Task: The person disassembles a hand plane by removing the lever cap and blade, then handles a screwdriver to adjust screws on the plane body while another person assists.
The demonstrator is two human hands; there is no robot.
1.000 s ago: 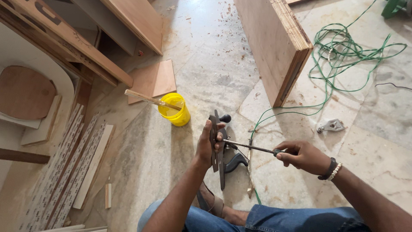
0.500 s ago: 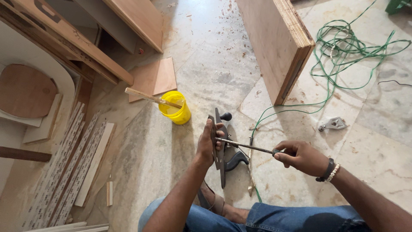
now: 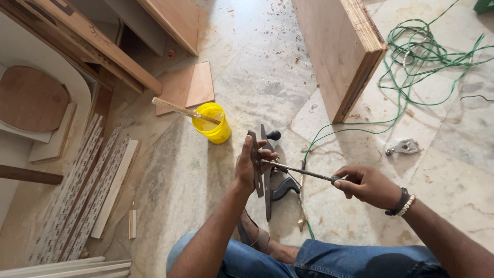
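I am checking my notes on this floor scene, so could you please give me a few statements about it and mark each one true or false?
1. The left hand grips a flat metal blade held upright. True.
2. The right hand holds a hammer. False: it holds a screwdriver whose tip meets the blade.
3. The yellow cup has a wooden stick resting in it. True.
4. The green cable lies coiled on the person's lap. False: it lies on the floor beside a thick plywood board.
5. A hand plane lies on the floor beneath the hands. True.
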